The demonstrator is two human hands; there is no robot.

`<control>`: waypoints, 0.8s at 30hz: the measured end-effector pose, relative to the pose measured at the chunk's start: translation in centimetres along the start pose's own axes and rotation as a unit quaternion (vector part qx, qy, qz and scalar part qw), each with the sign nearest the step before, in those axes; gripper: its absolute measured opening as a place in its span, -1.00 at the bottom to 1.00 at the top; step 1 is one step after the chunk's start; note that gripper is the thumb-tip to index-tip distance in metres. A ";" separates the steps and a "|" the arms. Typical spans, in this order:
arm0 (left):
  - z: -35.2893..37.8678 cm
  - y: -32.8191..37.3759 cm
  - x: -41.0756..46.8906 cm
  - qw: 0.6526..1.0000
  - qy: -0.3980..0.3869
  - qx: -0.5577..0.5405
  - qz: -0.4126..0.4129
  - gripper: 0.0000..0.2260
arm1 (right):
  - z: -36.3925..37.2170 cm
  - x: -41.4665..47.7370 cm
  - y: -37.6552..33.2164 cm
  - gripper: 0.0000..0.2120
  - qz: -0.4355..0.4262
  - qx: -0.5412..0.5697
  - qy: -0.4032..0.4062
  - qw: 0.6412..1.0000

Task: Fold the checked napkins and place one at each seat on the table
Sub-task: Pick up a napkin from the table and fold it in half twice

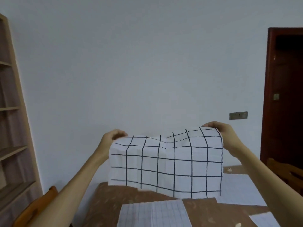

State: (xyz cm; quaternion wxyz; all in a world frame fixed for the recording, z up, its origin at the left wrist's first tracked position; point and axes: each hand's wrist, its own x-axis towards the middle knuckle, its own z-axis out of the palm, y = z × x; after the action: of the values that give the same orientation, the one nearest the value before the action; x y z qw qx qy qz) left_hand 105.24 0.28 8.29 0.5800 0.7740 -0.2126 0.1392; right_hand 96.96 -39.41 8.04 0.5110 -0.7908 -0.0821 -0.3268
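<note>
Both hands hold one checked napkin (165,161) up in the air over the far half of the wooden table (111,199), most likely so the cloth can hang straight and its edges can be matched before a fold. The left hand (114,136) has its fingers curled round the top corner at about 10 o'clock of the cloth. The right hand (218,131) pinches the opposite top corner at about 2 o'clock and sits a little higher, so the upper edge sags in the middle. The lower hem hangs just above the tabletop; whether it brushes the wood I cannot tell. At 6 o'clock of the held cloth a folded napkin (154,213) lies flat on the near edge, probably marking the seat in front of the person. A second napkin (237,189) lies at 4 o'clock beside the right-hand chair (285,171), and a third napkin's corner (262,220) shows at 5 o'clock. A left-hand chair (41,205) stands at 8 o'clock, with no napkin visible near it, so the held one may be meant for there.
</note>
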 end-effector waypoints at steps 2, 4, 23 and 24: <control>0.3 1.3 0.3 0.999 0.010 -0.035 0.015 -0.84 | -0.7 -0.1 0.2 -0.81 -0.001 0.000 -0.004 1.000; 0.4 1.6 0.1 0.999 -0.013 -0.010 0.043 -0.92 | -1.3 -0.4 0.3 -0.74 0.001 0.000 -0.008 1.000; -3.0 0.8 -0.6 0.998 0.007 -0.004 0.058 -0.79 | 0.6 0.4 -0.7 -0.63 0.074 0.129 -0.006 0.989; -3.2 0.7 -0.6 0.999 -0.003 -0.016 0.049 -0.77 | 0.8 0.7 -0.5 -0.58 0.068 0.124 0.006 0.990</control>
State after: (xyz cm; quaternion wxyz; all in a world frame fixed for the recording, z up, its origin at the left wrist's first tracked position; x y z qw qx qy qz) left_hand 104.44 3.28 9.52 0.5838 0.7539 -0.2545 0.1614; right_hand 97.55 -38.63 8.64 0.6267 -0.7232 -0.0651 -0.2831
